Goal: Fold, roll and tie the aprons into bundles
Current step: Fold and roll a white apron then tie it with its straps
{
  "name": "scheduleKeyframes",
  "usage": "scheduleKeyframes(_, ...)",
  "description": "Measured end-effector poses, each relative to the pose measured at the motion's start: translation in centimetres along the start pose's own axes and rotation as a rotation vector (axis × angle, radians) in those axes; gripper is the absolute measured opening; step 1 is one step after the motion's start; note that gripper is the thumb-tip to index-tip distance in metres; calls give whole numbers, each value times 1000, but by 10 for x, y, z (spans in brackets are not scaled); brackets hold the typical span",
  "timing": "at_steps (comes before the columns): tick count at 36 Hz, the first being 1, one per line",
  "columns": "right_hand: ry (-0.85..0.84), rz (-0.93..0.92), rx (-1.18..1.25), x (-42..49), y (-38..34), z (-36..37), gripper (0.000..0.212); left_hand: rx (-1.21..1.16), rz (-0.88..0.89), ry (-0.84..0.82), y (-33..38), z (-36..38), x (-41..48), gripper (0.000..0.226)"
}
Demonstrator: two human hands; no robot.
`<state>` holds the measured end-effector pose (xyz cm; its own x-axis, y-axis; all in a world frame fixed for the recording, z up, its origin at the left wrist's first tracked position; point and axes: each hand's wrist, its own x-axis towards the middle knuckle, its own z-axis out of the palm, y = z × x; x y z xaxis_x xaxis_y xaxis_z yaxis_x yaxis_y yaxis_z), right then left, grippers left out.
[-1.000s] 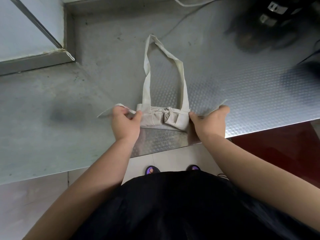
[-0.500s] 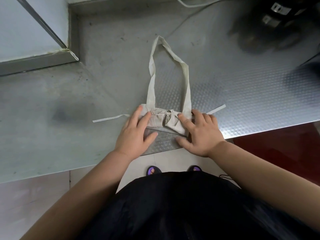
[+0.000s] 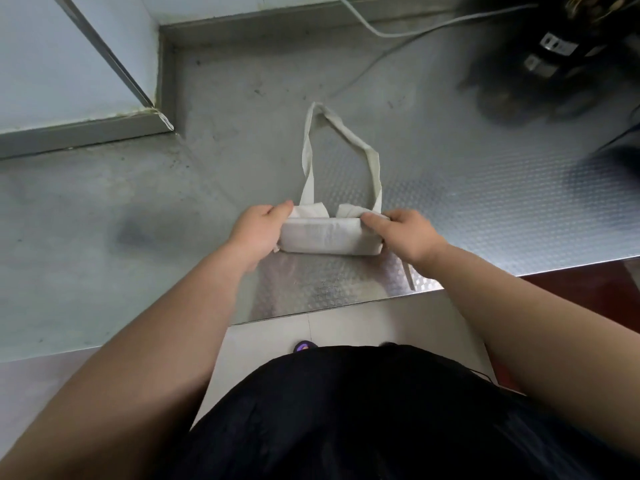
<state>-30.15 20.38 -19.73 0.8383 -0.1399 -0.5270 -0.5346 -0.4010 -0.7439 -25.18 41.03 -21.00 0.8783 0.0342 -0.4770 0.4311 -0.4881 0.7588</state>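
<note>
A cream apron rolled into a bundle (image 3: 329,237) lies on the steel table (image 3: 485,209) near its front edge. Its neck strap loop (image 3: 341,140) stretches away from me across the table. My left hand (image 3: 258,230) grips the bundle's left end, fingers curled over the top. My right hand (image 3: 405,233) grips the right end, thumb and fingers pinching the cloth. A thin tie strap (image 3: 408,275) hangs down under my right wrist. The knot is hidden on the far side.
A dark blurred heap with metal buckles (image 3: 554,53) sits at the back right. A white cable (image 3: 388,32) runs along the back edge. A wall corner ledge (image 3: 86,129) juts in at the left. Tiled floor and my feet lie below the table edge.
Both hands let go of the pulled ties, pressed the bundle, then gripped its ends. The bundle is now turned over, smooth side facing me, knot out of sight.
</note>
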Motion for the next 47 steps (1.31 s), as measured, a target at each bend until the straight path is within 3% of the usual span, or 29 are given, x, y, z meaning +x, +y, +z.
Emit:
scheduleKeyframes(4,-5,83,133,4,-6,-2,31,-257,-146,-71,8,-8,-11,39)
scheduleKeyframes(9,71,212,316,8,-11,-7,36,-33,5,-134,12,-4,-31,20)
scheduleKeyframes(15,-36,64,254,-1,-26,-11,48,-98,-23,35,26,4,-31,26)
scheduleKeyframes(23,-171,-28,160,-4,-32,-27,29,-66,-35,-104,41,-31,-28,25)
scheduleKeyframes(27,-287,-52,109,-6,-36,-32,21,99,-72,-249,48,-43,-26,26)
scheduleKeyframes(31,-228,-54,110,-2,-38,-34,26,138,-21,-292,50,-41,-27,21)
scheduleKeyframes(34,-151,-34,120,-2,-39,-38,33,29,22,-189,49,-31,-28,13)
scheduleKeyframes(38,-86,-70,-4,-6,-48,-36,27,-24,-2,-36,49,-10,-28,34)
scheduleKeyframes(42,23,-136,-180,-10,-62,-31,29,261,24,147,58,-1,-32,62)
scheduleKeyframes(47,61,-209,-302,-14,-71,-21,31,615,96,333,71,13,-40,62)
